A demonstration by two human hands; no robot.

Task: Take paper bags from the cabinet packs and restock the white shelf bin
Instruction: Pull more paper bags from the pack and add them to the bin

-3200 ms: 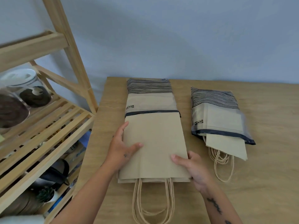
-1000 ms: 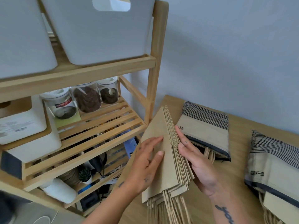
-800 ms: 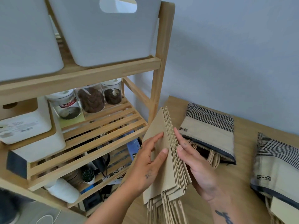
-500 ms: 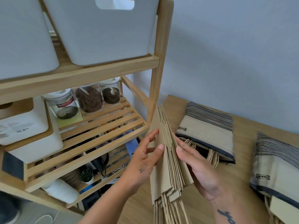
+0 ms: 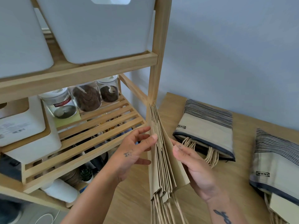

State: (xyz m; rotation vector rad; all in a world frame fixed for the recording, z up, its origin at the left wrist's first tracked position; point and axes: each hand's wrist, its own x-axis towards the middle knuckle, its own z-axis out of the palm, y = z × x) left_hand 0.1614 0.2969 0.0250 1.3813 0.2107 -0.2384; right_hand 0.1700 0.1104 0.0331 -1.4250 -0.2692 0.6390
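A stack of brown paper bags (image 5: pixel 161 159) stands on edge between my two hands, handles hanging down. My left hand (image 5: pixel 131 156) presses its left face, thumb on the top edges. My right hand (image 5: pixel 194 167) supports its right face. Two striped packs lie on the wooden cabinet top (image 5: pixel 234 199): one pack (image 5: pixel 208 128) beside the stack with bag handles poking out, another pack (image 5: pixel 275 168) at the right edge. The white shelf bin (image 5: pixel 100 33) with a handle cutout sits on the upper shelf above the stack.
A second white bin (image 5: pixel 21 42) stands left of the first. The wooden shelf's upright post (image 5: pixel 159 50) rises just behind the bags. Glass jars (image 5: pixel 87 97) and a white box (image 5: pixel 22 122) fill the slatted middle shelf. Small items sit on lower shelves.
The bags were pulled from the pack and lifted off the cabinet top. Over the last second the stack turned more edge-on and upright, nearer the shelf post.
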